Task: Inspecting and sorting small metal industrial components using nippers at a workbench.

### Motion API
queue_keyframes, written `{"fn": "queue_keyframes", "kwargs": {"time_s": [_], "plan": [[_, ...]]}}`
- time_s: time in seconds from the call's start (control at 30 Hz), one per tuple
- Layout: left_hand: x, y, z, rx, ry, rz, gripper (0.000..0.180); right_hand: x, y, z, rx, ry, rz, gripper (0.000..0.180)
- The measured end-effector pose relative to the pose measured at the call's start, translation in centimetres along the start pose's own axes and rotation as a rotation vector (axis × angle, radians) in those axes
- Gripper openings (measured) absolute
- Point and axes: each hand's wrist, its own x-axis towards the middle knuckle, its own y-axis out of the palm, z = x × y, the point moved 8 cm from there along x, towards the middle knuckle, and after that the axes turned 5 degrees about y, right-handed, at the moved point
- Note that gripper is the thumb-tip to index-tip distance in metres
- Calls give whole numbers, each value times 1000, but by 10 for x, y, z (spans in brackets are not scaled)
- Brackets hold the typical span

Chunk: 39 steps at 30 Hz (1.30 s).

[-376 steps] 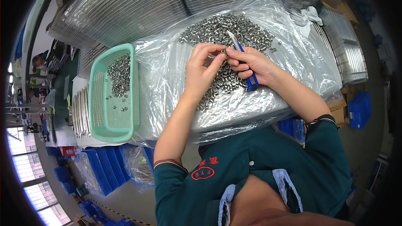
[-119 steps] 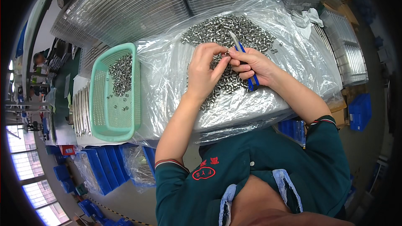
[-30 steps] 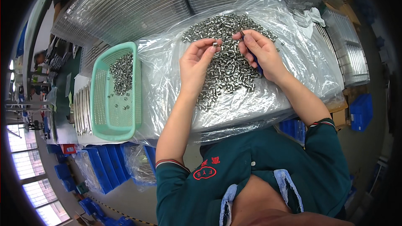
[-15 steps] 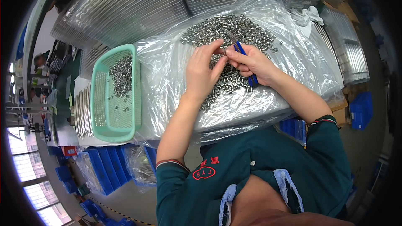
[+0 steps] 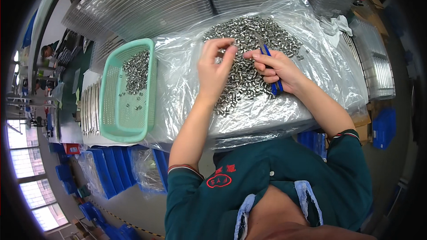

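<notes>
Blue-handled pliers [image 5: 276, 86] lie in my right hand [image 5: 281, 70], its fingers wrapped round them and the slim metal jaws pointing away from me. My left hand [image 5: 212, 70] is a short way to the left, thumb and forefinger close together in a pinch; whatever is between the tips is too small to make out. Under and beyond both hands spreads a heap of small silvery metal ring-like pieces [image 5: 244, 90], on clear plastic sheeting [image 5: 178, 84]. At the left stands a pale green mesh basket [image 5: 150, 84] with more such pieces inside.
Stacks of clear plastic trays [image 5: 151, 6] line the far edge, with more trays [image 5: 378, 62] at the right. A white cloth [image 5: 336, 26] lies at the far right. Blue bins [image 5: 113, 171] stand below the table's near left edge; another blue bin [image 5: 384, 128] is at the right.
My hands have moved apart from where their fingertips met. The left thumb and forefinger are now clear of the right hand, which still holds the pliers. The whole view has shifted slightly.
</notes>
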Motion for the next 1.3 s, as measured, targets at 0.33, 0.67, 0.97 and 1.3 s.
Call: {"fn": "queue_keyframes", "kwargs": {"time_s": [0.33, 0.67, 0.97, 1.3], "plan": [[2, -117, 56, -751, -275, -759, 27, -3, 1, 7, -3, -45, -65, 32], [-2, -36, 53, 682, -336, 381, 14, -6, 2, 12, 22, -71, -63, 32], [-2, -25, 56, 551, -328, 290, 17, -4, -2, 7, 20, -58, 6, 31], [-3, -29, 52, 616, -285, 378, 14, -6, 2, 13, 26, -90, -40, 33]]}}
